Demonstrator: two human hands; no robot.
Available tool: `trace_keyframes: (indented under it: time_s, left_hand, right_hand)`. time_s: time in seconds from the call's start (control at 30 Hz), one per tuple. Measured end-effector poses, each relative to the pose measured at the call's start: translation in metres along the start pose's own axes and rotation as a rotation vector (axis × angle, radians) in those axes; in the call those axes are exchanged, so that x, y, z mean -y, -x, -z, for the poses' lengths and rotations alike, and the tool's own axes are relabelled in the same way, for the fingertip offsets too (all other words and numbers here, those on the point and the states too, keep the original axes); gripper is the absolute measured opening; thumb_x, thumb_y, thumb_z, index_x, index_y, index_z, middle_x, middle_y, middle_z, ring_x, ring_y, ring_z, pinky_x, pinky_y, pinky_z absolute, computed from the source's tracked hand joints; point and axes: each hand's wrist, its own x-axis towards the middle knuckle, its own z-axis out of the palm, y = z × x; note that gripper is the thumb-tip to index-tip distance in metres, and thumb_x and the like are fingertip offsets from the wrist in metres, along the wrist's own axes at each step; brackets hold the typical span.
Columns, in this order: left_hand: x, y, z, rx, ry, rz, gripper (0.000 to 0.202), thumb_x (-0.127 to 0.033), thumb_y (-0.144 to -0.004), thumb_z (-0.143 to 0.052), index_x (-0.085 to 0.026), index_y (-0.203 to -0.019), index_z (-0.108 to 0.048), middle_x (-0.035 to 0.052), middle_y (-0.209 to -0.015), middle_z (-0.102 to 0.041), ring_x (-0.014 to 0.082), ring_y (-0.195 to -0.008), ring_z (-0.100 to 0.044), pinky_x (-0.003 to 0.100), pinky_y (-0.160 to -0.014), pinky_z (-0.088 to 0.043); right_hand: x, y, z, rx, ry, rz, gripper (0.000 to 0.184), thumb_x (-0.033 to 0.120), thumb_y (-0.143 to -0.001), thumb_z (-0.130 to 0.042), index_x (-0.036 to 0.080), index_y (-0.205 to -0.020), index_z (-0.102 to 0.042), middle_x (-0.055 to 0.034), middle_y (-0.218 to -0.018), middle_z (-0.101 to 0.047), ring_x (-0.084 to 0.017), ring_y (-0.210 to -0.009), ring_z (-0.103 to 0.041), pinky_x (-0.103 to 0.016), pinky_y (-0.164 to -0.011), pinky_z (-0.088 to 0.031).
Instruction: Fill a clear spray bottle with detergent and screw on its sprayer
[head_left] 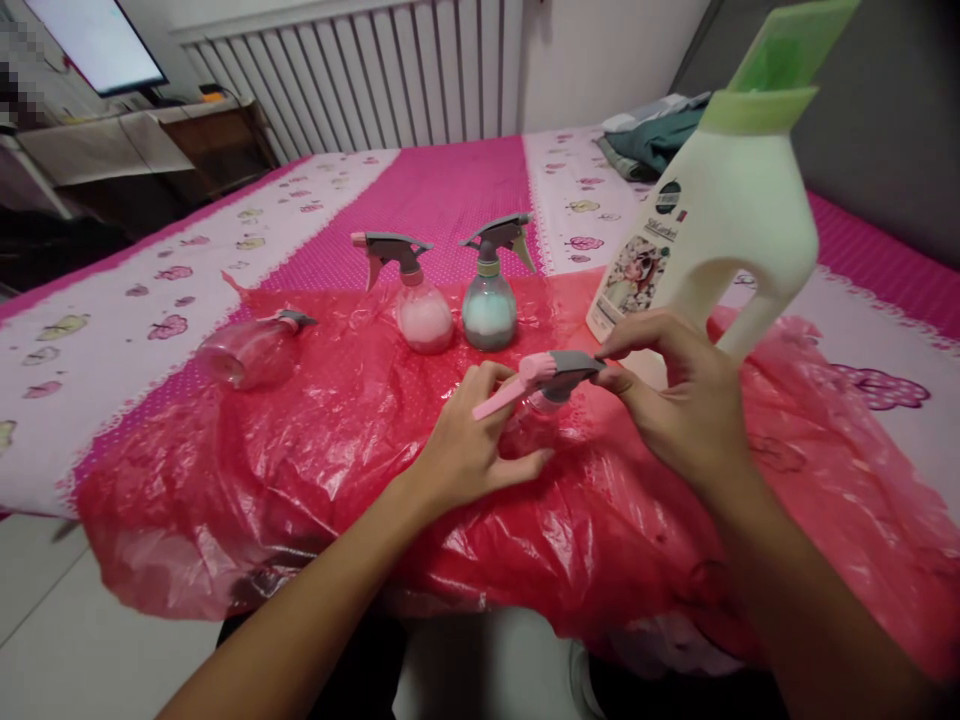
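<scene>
My left hand (469, 445) is wrapped around a small clear spray bottle (541, 410) standing on a red plastic sheet (300, 480). My right hand (671, 400) pinches the grey and pink trigger head (559, 370) on top of that bottle. Just behind my right hand stands a large white detergent jug (720, 230) with a green cap. Two filled spray bottles stand further back, one with pink liquid (424, 315), one with pale blue liquid (489, 310). A third clear spray bottle (251, 350) lies on its side at the left.
The red sheet covers the near edge of a bed with a pink and white cover (420, 190). Folded clothes (652, 135) lie at the far right. A radiator (360, 70), a monitor (97, 40) and a desk (187, 140) stand behind.
</scene>
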Motion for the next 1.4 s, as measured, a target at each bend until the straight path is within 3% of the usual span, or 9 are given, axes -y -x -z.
trace_keyframes:
  time_s: [0.13, 0.23, 0.57, 0.93, 1.1, 1.17, 1.27, 1.4]
  left_hand:
    - [-0.001, 0.000, 0.002, 0.000, 0.016, 0.014, 0.071, -0.053, -0.091, -0.068, -0.023, -0.151, -0.045, 0.0132, -0.131, -0.059, 0.0310, -0.117, -0.058, 0.052, -0.098, -0.055]
    - [-0.002, 0.001, 0.003, 0.008, 0.029, 0.028, 0.071, -0.051, -0.091, -0.069, -0.021, -0.152, -0.045, 0.0136, -0.130, -0.059, 0.0309, -0.117, -0.058, 0.051, -0.098, -0.055]
    - [-0.004, 0.001, 0.003, 0.021, 0.014, 0.052, 0.066, -0.051, -0.092, -0.067, -0.022, -0.147, -0.044, 0.0130, -0.129, -0.057, 0.0309, -0.118, -0.057, 0.050, -0.099, -0.055]
    - [-0.004, 0.000, 0.006, 0.046, 0.002, 0.026, 0.057, -0.049, -0.094, -0.062, -0.022, -0.142, -0.046, 0.0135, -0.129, -0.056, 0.0324, -0.119, -0.056, 0.054, -0.101, -0.054]
    - [-0.006, -0.002, 0.007, 0.044, 0.052, 0.052, 0.057, -0.053, -0.092, -0.066, -0.022, -0.138, -0.050, 0.0121, -0.126, -0.056, 0.0306, -0.115, -0.056, 0.051, -0.098, -0.054]
    - [-0.007, -0.003, 0.007, 0.040, 0.056, 0.087, 0.056, -0.054, -0.092, -0.066, -0.023, -0.135, -0.051, 0.0118, -0.125, -0.055, 0.0299, -0.112, -0.056, 0.050, -0.096, -0.054]
    - [-0.007, -0.003, 0.006, 0.012, 0.038, 0.099, 0.056, -0.050, -0.092, -0.066, -0.021, -0.137, -0.049, 0.0120, -0.122, -0.055, 0.0297, -0.109, -0.055, 0.049, -0.094, -0.053]
    - [-0.006, -0.001, 0.005, 0.027, 0.039, 0.080, 0.063, -0.052, -0.091, -0.068, -0.021, -0.141, -0.045, 0.0127, -0.125, -0.054, 0.0303, -0.112, -0.054, 0.050, -0.096, -0.052]
  right_hand:
    - [0.003, 0.001, -0.006, -0.070, -0.056, -0.143, 0.030, 0.045, -0.084, -0.084, 0.026, -0.075, -0.063, 0.0024, -0.074, -0.064, -0.019, -0.074, -0.061, -0.034, -0.073, -0.048]
    - [0.006, 0.002, -0.008, -0.090, -0.057, -0.218, 0.031, 0.047, -0.082, -0.086, 0.025, -0.073, -0.066, 0.0017, -0.072, -0.067, -0.019, -0.073, -0.062, -0.034, -0.072, -0.049]
    - [0.014, 0.008, -0.017, -0.168, -0.059, -0.255, 0.010, 0.022, -0.084, -0.081, 0.025, -0.080, -0.072, 0.0013, -0.076, -0.075, -0.019, -0.075, -0.071, -0.036, -0.075, -0.058]
    - [0.018, 0.011, -0.022, -0.157, -0.086, -0.271, 0.009, 0.029, -0.088, -0.080, 0.024, -0.085, -0.074, -0.0017, -0.082, -0.078, -0.022, -0.080, -0.073, -0.041, -0.077, -0.060]
    - [0.019, 0.015, -0.029, -0.177, -0.130, -0.284, 0.005, 0.027, -0.090, -0.077, 0.023, -0.092, -0.076, -0.0027, -0.089, -0.081, -0.021, -0.083, -0.075, -0.040, -0.080, -0.061]
    - [0.020, 0.016, -0.032, -0.158, -0.162, -0.283, 0.007, 0.024, -0.092, -0.073, 0.024, -0.098, -0.077, -0.0034, -0.095, -0.081, -0.020, -0.088, -0.076, -0.039, -0.084, -0.061]
    - [0.021, 0.017, -0.034, -0.053, -0.211, -0.275, 0.027, 0.017, -0.092, -0.067, 0.025, -0.116, -0.076, -0.0050, -0.111, -0.079, -0.020, -0.099, -0.075, -0.040, -0.090, -0.061]
    - [0.019, 0.015, -0.034, 0.106, -0.272, -0.200, 0.047, 0.014, -0.082, -0.067, 0.029, -0.126, -0.074, -0.0070, -0.126, -0.071, -0.022, -0.108, -0.071, -0.038, -0.089, -0.062]
